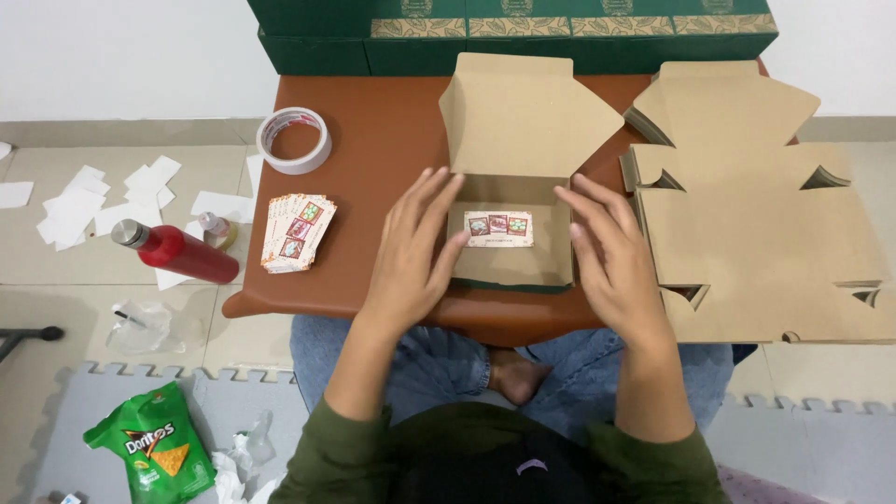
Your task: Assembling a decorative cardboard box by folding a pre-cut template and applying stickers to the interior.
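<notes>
An open brown cardboard box [551, 257] sits on the small brown table [392, 149], its lid standing up at the back. Inside lies a small white card [499, 229] with red pictures. My left hand [411, 252] rests against the box's left wall, fingers spread. My right hand [611, 257] touches the right wall, fingers spread too. Neither hand holds anything.
A stack of flat unfolded boxes [756, 215] lies at the right. A pile of cards [297, 231] and a tape roll [294, 140] are on the table's left. A red bottle [177, 250], paper scraps [84, 205] and a green snack bag [154, 453] lie on the floor. Green boxes [513, 33] stand behind.
</notes>
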